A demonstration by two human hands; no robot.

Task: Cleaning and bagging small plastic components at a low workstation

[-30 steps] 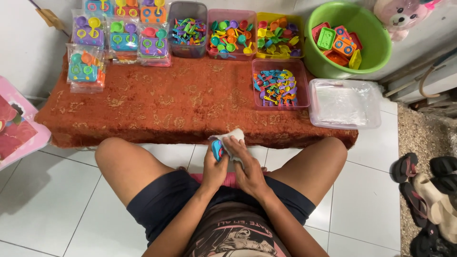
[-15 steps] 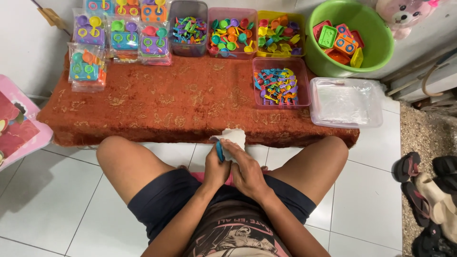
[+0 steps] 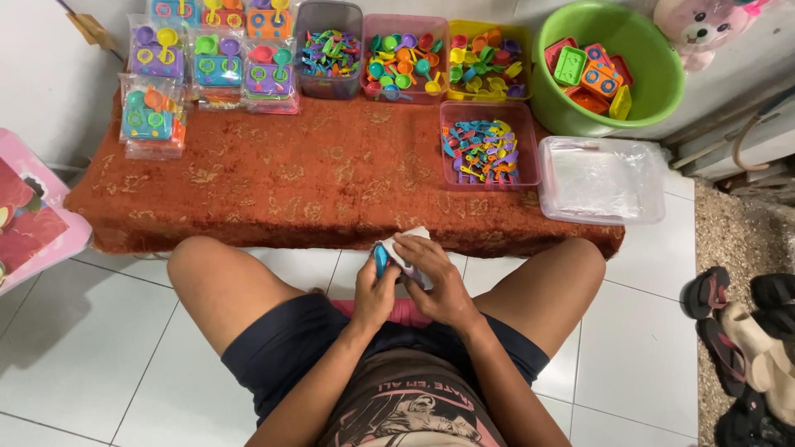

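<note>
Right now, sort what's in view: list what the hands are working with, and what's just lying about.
In hand:
left hand
right hand
blue toy piece
small clear bag

Lying about:
green basin
packed toy sets
sandals
pink plush toy

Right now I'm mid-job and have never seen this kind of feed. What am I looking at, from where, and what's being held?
There is no machine: one camera on a seated person's head looks down at their bare hands. The left hand and right hand hold together a small blue toy piece and a clear plastic bag, just in front of a low table under a rust-red cloth. On it lie packed toy sets, bins of small colourful toy pieces and a clear lidded box. A green basin holds bigger toys.
</note>
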